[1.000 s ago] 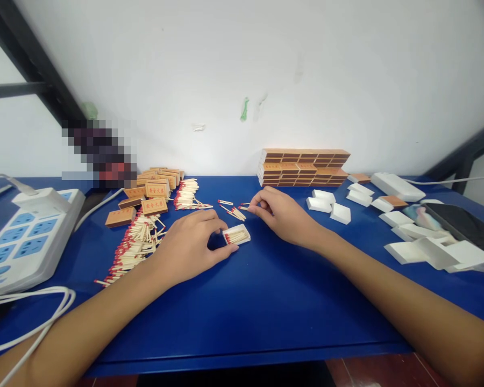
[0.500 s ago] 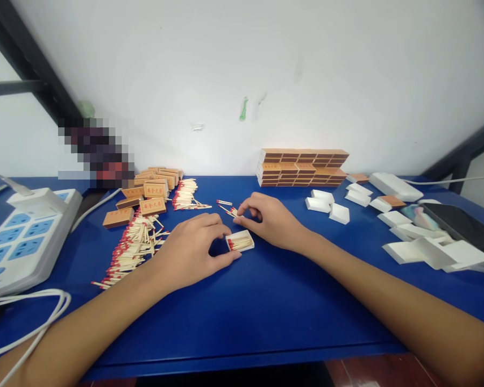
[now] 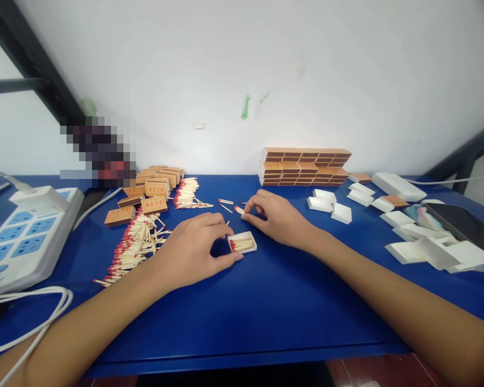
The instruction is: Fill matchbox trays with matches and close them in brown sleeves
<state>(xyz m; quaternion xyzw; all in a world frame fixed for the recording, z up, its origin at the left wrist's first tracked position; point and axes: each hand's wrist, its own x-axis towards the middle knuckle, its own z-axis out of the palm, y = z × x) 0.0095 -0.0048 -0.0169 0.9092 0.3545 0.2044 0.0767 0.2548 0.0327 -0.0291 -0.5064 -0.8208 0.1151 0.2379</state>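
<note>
A small white matchbox tray (image 3: 242, 242) with red-tipped matches in it lies on the blue table (image 3: 266, 301). My left hand (image 3: 193, 248) curls round the tray's left end, thumb and forefinger pressed on its sides. My right hand (image 3: 276, 216) rests just behind the tray, fingertips pinched on a few loose matches (image 3: 239, 210) on the table. More loose matches (image 3: 225, 204) lie just beyond it.
A heap of matches (image 3: 135, 244) and orange matchbox sleeves (image 3: 149, 193) lie at the left. Stacked matchboxes (image 3: 304, 166) stand by the wall. White empty trays (image 3: 403, 231) spread at the right. A power strip (image 3: 24, 236) with cables sits far left.
The tray has slid slightly right and nearer under my left hand. My right hand dipped to the tray half a second ago and has moved back to the loose matches.
</note>
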